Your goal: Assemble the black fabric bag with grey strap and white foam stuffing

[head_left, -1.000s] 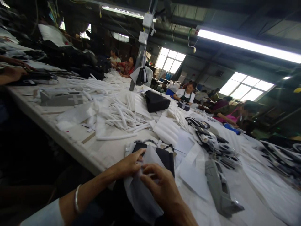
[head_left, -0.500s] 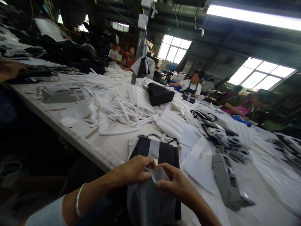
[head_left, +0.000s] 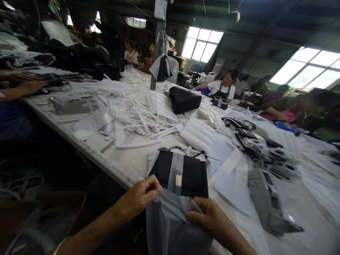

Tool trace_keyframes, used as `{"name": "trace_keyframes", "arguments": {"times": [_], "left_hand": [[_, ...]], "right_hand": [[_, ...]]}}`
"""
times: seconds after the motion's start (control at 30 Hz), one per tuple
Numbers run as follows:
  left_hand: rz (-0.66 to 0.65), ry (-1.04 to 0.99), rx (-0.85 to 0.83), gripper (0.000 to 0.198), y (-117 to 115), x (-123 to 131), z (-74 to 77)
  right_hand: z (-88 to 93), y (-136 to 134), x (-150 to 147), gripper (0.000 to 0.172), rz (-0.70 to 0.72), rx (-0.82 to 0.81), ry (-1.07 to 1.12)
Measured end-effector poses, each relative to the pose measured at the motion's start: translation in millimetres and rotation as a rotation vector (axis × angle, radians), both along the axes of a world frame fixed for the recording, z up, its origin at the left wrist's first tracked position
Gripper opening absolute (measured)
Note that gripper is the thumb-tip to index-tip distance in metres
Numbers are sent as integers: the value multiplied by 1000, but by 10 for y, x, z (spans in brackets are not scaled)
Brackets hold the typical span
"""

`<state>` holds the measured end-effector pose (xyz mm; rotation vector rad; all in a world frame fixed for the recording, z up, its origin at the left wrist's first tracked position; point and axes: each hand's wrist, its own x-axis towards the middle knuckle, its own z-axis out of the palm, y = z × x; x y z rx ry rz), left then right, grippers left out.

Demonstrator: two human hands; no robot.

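A translucent plastic bag hangs at the table's near edge, its mouth stretched between both hands. My left hand pinches the bag's upper left edge between thumb and fingers. The bag's right side is gripped by my right hand, slightly blurred. Just beyond the bag's rim lies a black handbag with a pale translucent strip across its front and a small gold-coloured plate on the strip. The plastic covers the handbag's near part, and I cannot tell whether it lies over or around it.
White foam rods lie heaped on the table. Farther back stands a black folded bag. To the right are a grey tape dispenser and white sheets. A co-worker's hands show at far left; other people sit beyond.
My hands have moved apart, spreading the plastic bag's edge between them. More of the handbag's front and its gold-coloured plate now show. The co-worker's hands at left have come farther into view.
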<state>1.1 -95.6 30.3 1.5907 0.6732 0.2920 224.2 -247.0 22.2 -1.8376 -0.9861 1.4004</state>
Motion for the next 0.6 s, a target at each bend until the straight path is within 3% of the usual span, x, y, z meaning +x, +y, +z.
{"name": "trace_keyframes", "arguments": {"times": [0.13, 0.23, 0.3, 0.43, 0.53, 0.6], "left_hand": [[171, -149, -238, 30, -23, 87, -65], [214, -209, -340, 37, -46, 144, -98], [216, -196, -229, 34, -90, 182, -92], [141, -135, 149, 21, -215, 235, -82], [79, -122, 136, 28, -248, 178, -173], [101, -152, 8, 42, -230, 80, -260]], "right_hand": [[5, 36, 13, 48, -109, 96, 33], [85, 37, 11, 47, -199, 172, 90], [140, 40, -51, 45, -229, 200, 144], [173, 74, -298, 64, -203, 249, 288], [137, 51, -347, 44, -193, 152, 315], [125, -8, -216, 35, -174, 95, 153]]}}
